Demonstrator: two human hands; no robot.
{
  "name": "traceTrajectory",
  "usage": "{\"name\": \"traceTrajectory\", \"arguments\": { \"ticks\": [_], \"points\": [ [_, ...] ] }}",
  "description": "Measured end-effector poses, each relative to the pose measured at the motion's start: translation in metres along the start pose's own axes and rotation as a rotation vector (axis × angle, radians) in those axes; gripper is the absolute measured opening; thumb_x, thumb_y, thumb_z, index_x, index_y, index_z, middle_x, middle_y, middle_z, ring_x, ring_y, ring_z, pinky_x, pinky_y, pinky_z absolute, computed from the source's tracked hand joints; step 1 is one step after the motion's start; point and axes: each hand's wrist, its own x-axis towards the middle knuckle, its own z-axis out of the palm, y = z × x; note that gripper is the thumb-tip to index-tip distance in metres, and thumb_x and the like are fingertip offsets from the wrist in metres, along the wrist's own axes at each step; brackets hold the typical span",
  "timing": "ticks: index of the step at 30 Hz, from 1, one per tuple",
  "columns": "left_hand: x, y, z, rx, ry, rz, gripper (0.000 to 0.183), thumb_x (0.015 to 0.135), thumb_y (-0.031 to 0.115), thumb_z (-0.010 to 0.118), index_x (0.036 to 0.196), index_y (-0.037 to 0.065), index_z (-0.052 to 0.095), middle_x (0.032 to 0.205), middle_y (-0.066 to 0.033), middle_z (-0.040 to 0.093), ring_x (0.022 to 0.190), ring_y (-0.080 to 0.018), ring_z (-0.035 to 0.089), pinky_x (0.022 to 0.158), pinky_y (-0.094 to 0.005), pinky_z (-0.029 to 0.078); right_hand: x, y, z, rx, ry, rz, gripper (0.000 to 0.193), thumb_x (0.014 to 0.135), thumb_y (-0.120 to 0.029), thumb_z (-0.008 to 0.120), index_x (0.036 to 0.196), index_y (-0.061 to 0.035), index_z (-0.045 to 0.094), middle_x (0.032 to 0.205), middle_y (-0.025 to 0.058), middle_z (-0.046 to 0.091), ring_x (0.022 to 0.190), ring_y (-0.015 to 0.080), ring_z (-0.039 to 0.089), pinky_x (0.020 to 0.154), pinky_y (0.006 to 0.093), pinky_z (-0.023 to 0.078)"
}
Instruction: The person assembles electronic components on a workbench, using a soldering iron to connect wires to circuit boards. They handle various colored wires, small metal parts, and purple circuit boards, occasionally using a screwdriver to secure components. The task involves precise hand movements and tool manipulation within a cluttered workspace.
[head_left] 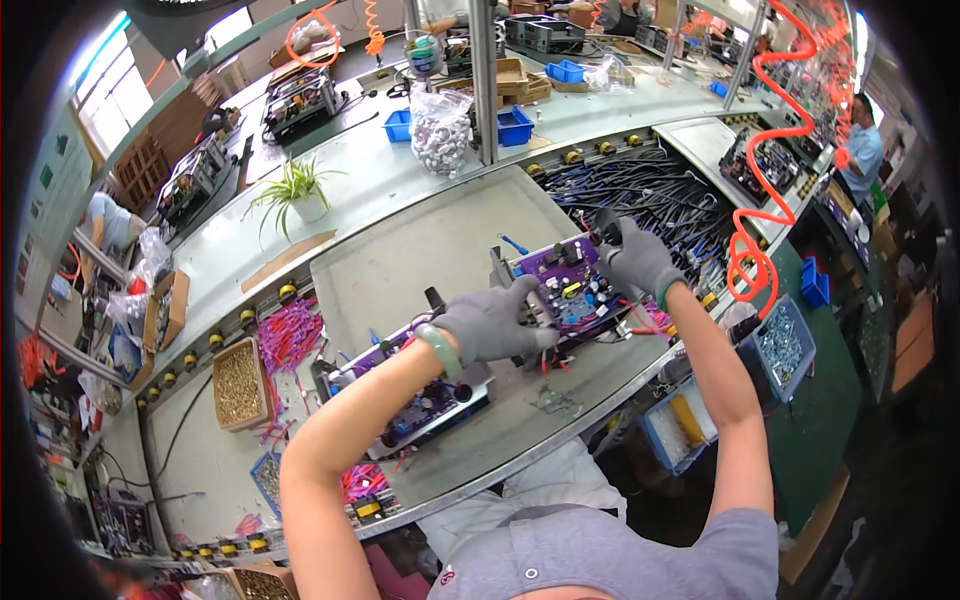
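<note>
A purple circuit board thick with components sits tilted in front of me, with black parts at its ends and red leads below. My left hand, in a grey glove, is closed at the board's left end. My right hand, gloved too, grips its far right corner beside a round black part; some of those fingertips are hidden. Under my left forearm lies a second purple board in a frame, partly covered by the arm. A blue-tipped lead sticks out behind the first board.
Black cables fill the bench at the far right. Pink wire pieces and a box of brass-coloured parts are at left. A coiled orange hose hangs at right above a blue bin of screws. A potted plant stands behind.
</note>
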Motion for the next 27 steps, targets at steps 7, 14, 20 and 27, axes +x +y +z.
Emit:
{"name": "traceTrajectory", "arguments": {
  "ticks": [7,14,20,27],
  "points": [
    [-0.087,-0.06,0.003,0.005,0.049,-0.073,0.098,0.066,0.053,0.081,0.147,0.018,0.038,0.111,-0.0228,0.067,0.1,-0.0387,0.067,0.089,-0.0451,0.051,-0.039,-0.057,0.023,0.149,-0.212,-0.218,0.081,0.089,-0.05,0.065,0.146,-0.0022,0.032,0.107,0.0253,0.067,0.101,0.0381,0.067,0.087,0.0424,0.051],
    [-0.148,-0.094,0.012,-0.04,0.103,-0.175,0.096,0.065,0.05,0.082,0.146,0.018,0.042,0.106,-0.0178,0.069,0.092,-0.0337,0.07,0.084,-0.044,0.053,0.051,-0.089,0.068,1.112,-0.704,-0.046,0.039,0.098,-0.039,0.06,0.112,-0.0034,0.066,0.091,0.0085,0.068,0.079,0.0189,0.063,0.076,0.0327,0.053],
    [-0.15,-0.097,0.015,-0.053,0.149,-0.164,0.098,0.064,0.053,0.082,0.147,0.02,0.04,0.109,-0.0185,0.069,0.094,-0.036,0.069,0.085,-0.0447,0.053,0.062,-0.129,0.076,1.075,-0.712,-0.371,0.033,0.09,-0.022,0.068,0.116,-0.0014,0.066,0.091,0.0081,0.071,0.078,0.0166,0.066,0.075,0.032,0.055],
    [-0.15,-0.099,0.016,-0.019,0.17,-0.111,0.096,0.063,0.052,0.083,0.144,0.018,0.043,0.108,-0.0199,0.069,0.097,-0.0396,0.068,0.085,-0.0451,0.053,0.022,-0.156,0.038,0.538,-0.33,-0.774,0.037,0.084,-0.006,0.07,0.12,-0.002,0.064,0.086,0.0082,0.073,0.079,0.0181,0.07,0.071,0.0313,0.055]
  ]
}}
